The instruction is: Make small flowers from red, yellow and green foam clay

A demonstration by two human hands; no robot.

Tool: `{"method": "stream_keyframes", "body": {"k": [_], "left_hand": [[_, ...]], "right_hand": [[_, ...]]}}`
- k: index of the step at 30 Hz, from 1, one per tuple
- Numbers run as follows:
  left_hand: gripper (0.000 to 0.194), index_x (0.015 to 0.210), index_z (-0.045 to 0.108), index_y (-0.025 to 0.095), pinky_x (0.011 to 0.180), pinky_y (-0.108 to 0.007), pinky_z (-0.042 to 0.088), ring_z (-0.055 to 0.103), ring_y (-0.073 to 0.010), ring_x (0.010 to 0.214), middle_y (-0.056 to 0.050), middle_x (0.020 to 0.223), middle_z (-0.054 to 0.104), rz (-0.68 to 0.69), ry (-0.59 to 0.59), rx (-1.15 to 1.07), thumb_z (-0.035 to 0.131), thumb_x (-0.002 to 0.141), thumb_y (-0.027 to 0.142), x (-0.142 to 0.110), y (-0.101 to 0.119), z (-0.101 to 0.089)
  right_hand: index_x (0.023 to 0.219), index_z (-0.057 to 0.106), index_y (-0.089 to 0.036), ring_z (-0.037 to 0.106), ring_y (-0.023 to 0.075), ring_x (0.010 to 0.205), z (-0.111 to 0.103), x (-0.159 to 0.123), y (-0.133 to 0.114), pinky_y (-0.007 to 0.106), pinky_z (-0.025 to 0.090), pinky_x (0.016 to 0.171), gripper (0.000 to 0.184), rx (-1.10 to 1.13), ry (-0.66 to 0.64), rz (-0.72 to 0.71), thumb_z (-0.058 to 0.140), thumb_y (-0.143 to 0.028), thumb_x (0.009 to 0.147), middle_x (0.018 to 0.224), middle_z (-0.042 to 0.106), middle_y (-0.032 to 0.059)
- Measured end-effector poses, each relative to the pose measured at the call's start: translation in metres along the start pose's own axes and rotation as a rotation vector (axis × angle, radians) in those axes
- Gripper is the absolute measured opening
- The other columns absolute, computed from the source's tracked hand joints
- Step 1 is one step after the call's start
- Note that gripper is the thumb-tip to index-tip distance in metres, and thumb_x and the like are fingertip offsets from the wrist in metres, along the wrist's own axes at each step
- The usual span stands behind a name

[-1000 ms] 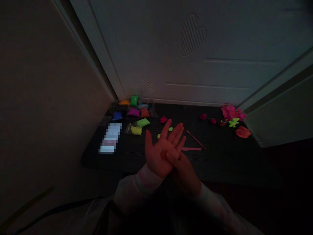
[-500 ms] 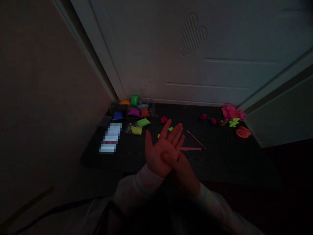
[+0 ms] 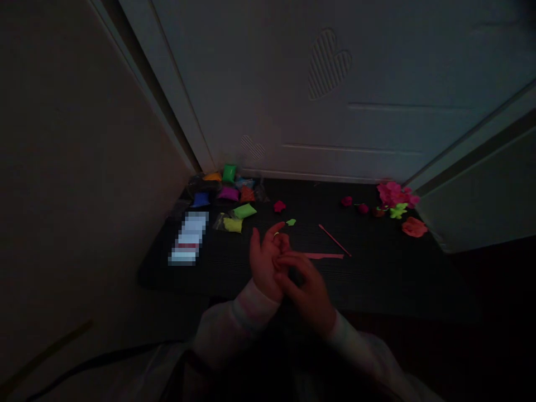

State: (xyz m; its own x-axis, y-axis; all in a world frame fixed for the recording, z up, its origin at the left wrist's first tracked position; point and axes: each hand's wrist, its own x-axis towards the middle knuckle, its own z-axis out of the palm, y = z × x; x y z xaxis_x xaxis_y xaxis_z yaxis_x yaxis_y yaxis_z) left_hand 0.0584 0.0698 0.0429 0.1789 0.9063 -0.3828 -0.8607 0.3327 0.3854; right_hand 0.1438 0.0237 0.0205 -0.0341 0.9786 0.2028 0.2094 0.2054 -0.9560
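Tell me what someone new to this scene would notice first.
Probably the pixelated rectangle at the left end of the dark table, pale against the gloom. The packets in vivid colours near the table's far left corner and the pink flower-like pieces near its far right would come next. Nearer, the right hand curls over the upturned left hand.

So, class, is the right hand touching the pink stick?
Apart: the head view shows dark table between the right hand and the pink stick.
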Motion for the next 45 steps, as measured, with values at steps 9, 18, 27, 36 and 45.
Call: {"method": "stream_keyframes", "body": {"k": [9, 18, 27, 36, 45], "left_hand": [[0.032, 0.094, 0.056, 0.017, 0.068, -0.022, 0.038, 0.050, -0.0117, 0.078, -0.004, 0.084, 0.056, 0.212, 0.165, 0.530, 0.036, 0.082, 0.039, 0.002, -0.010, -0.039], [0.027, 0.093, 0.055, 0.019, 0.070, -0.026, 0.037, 0.048, -0.0127, 0.073, -0.002, 0.083, 0.055, 0.514, 0.321, 0.873, 0.046, 0.077, 0.039, 0.014, 0.012, -0.078], [0.027, 0.092, 0.054, 0.018, 0.067, -0.026, 0.041, 0.050, -0.0129, 0.070, -0.003, 0.083, 0.057, 0.544, 0.340, 0.904, 0.044, 0.077, 0.038, 0.013, 0.011, -0.081], [0.026, 0.094, 0.054, 0.017, 0.068, -0.026, 0.042, 0.051, -0.0126, 0.071, -0.004, 0.086, 0.056, 0.522, 0.332, 0.900, 0.044, 0.077, 0.036, 0.013, 0.012, -0.082], [0.024, 0.091, 0.056, 0.018, 0.067, -0.026, 0.043, 0.052, -0.0129, 0.071, -0.003, 0.083, 0.057, 0.508, 0.331, 0.880, 0.046, 0.076, 0.034, 0.014, 0.014, -0.082]], "right_hand": [[0.073, 0.063, -0.019, 0.060, 0.0159, 0.070, -0.029, 0.008, 0.034, 0.028, 0.046, 0.065, 0.024, -0.312, -0.149, 0.200, 0.046, -0.034, 0.080, 0.074, 0.065, 0.0027], [0.087, 0.058, -0.016, 0.053, 0.0175, 0.080, -0.036, 0.022, 0.057, 0.031, 0.041, 0.073, 0.021, -0.737, 0.004, 0.064, 0.041, -0.027, 0.083, 0.084, 0.059, 0.0075], [0.093, 0.057, -0.016, 0.046, 0.0215, 0.079, -0.011, 0.045, 0.062, 0.035, 0.029, 0.070, 0.022, -1.038, -0.030, -0.062, 0.039, -0.014, 0.081, 0.081, 0.057, 0.0082], [0.090, 0.056, -0.018, 0.050, 0.0175, 0.079, -0.015, 0.047, 0.070, 0.030, 0.033, 0.068, 0.019, -1.018, 0.016, -0.089, 0.037, -0.020, 0.084, 0.083, 0.058, 0.0051], [0.093, 0.055, -0.017, 0.050, 0.0188, 0.083, -0.014, 0.044, 0.069, 0.034, 0.031, 0.074, 0.019, -1.033, 0.060, -0.114, 0.039, -0.020, 0.083, 0.086, 0.059, 0.0057]]}}
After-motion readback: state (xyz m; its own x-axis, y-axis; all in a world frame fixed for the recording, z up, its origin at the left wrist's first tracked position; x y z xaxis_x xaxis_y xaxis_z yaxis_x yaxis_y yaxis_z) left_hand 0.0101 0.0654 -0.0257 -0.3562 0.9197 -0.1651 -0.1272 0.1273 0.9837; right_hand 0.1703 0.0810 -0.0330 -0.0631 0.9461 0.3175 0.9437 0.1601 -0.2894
